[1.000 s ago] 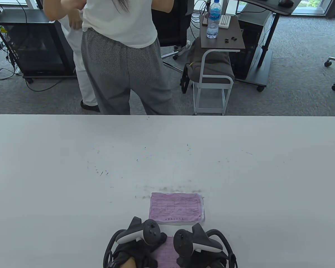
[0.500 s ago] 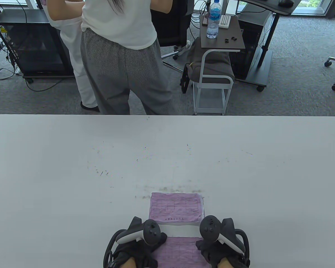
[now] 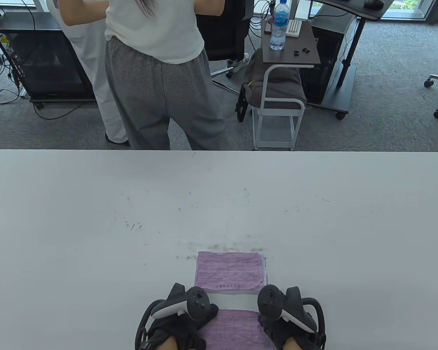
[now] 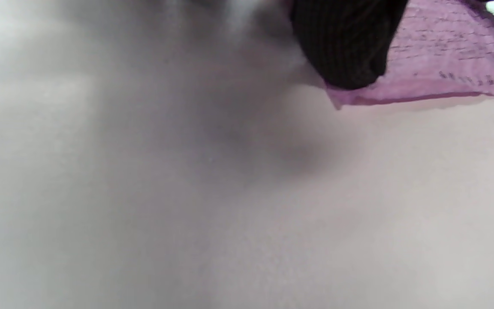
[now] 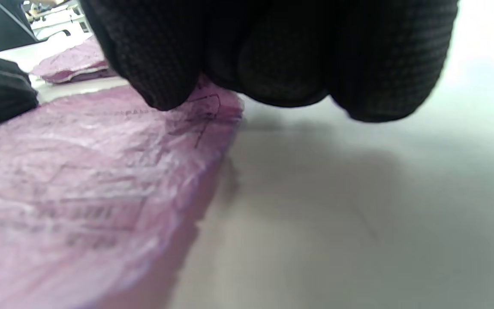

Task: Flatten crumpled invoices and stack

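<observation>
A pink invoice (image 3: 233, 326) lies on the white table (image 3: 95, 237) at the near edge, between my hands. My left hand (image 3: 175, 322) presses its left side; in the left wrist view a gloved finger (image 4: 345, 47) presses on the invoice's corner (image 4: 444, 56). My right hand (image 3: 286, 324) rests on its right side; in the right wrist view the fingertips (image 5: 165, 73) touch the wrinkled invoice's (image 5: 79, 171) edge. A stack of flattened pink invoices (image 3: 230, 271) lies just beyond; it also shows in the right wrist view (image 5: 71, 64).
Two people stand close behind the table's far edge (image 3: 157, 91). A small side table with a water bottle (image 3: 279, 25) stands further back. Pen marks dot the tabletop.
My right hand has slid from the invoice's middle to its right side, uncovering more of the sheet. My left hand has stayed in place.
</observation>
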Available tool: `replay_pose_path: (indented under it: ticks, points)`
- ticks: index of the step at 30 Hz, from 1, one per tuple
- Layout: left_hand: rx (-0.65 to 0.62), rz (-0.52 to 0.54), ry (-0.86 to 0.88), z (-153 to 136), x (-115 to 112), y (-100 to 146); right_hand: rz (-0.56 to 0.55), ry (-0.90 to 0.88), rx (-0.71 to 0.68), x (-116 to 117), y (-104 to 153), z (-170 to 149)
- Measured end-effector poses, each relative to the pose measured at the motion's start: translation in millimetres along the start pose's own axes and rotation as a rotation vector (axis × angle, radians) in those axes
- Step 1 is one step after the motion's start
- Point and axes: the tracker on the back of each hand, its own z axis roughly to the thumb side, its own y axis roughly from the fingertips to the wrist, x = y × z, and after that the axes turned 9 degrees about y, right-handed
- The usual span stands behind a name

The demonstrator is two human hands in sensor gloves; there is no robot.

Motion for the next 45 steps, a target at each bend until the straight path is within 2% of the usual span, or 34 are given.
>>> replay_pose_path:
  ticks: [5,11,14,19,22,32,36,43,45]
  points:
    - [-0.002,0.001,0.002,0.2,0.1,0.5,-0.012,-0.116,-0.020,-5.6,1.8,-7.9]
    - [0.000,0.002,0.004,0.1,-0.1,0.6,0.045,-0.203,-0.102,-4.5,0.4,-9.0]
    - [0.000,0.002,0.005,-0.2,0.1,1.6,0.033,-0.223,-0.101,-4.2,-0.5,-8.5]
    - [-0.001,0.002,0.005,-0.2,0.3,1.4,0.039,-0.350,-0.063,-4.7,-0.9,-14.1]
    - [-0.002,0.002,0.006,-0.2,0.4,1.2,0.088,-0.430,-0.053,-5.8,0.3,-15.7]
    - [-0.003,0.002,0.004,-0.2,0.6,0.8,0.212,-0.224,-0.080,-8.0,0.2,1.9]
    - [-0.003,0.002,0.001,-0.5,0.5,0.9,0.193,-0.227,-0.101,-8.5,0.9,-0.2]
    - [0.001,-0.008,-0.003,0.6,-1.7,-0.3,0.066,-0.525,-0.125,-13.0,3.7,-5.5]
    - [0.001,-0.006,-0.008,1.0,-1.9,-0.4,0.002,-0.535,-0.120,-15.4,4.7,-3.9]
